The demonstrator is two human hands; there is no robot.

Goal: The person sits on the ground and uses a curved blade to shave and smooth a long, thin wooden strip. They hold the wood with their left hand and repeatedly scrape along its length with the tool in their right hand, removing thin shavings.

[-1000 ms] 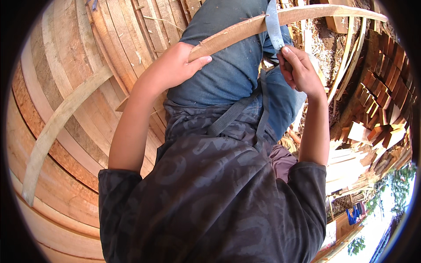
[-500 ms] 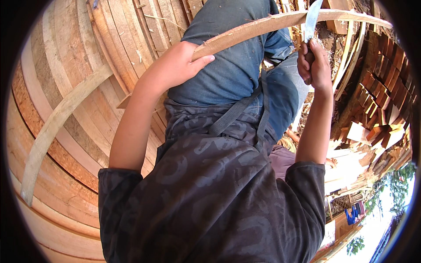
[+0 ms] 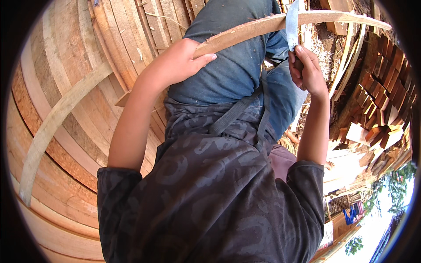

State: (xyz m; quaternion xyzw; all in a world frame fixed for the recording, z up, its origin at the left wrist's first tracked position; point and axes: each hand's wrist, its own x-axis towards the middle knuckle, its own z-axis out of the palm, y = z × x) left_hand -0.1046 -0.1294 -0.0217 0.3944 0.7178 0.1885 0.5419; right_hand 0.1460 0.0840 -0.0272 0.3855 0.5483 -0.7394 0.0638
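Note:
A long wooden strip (image 3: pixel 250 31), bowed in the fisheye picture, reaches from my left hand across my thigh toward the far right. My left hand (image 3: pixel 182 61) is closed round its near end, the thumb lying along the wood. In my right hand (image 3: pixel 309 70) a knife (image 3: pixel 292 26) is held by its handle, mostly hidden in the fingers. Its broad pale blade crosses the strip past the knee. Thin slivers stand up along the strip's far edge near the blade.
Long planks (image 3: pixel 66 144) cover the left side, with a loose pale strip (image 3: pixel 57 114) lying across them. Cut wood pieces (image 3: pixel 377 105) are heaped at the right. Thin strips (image 3: pixel 346 61) and shavings lie beyond my right hand.
My right hand has moved the knife leftward along the strip, closer to my left hand. The left hand and the strip have stayed almost where they were.

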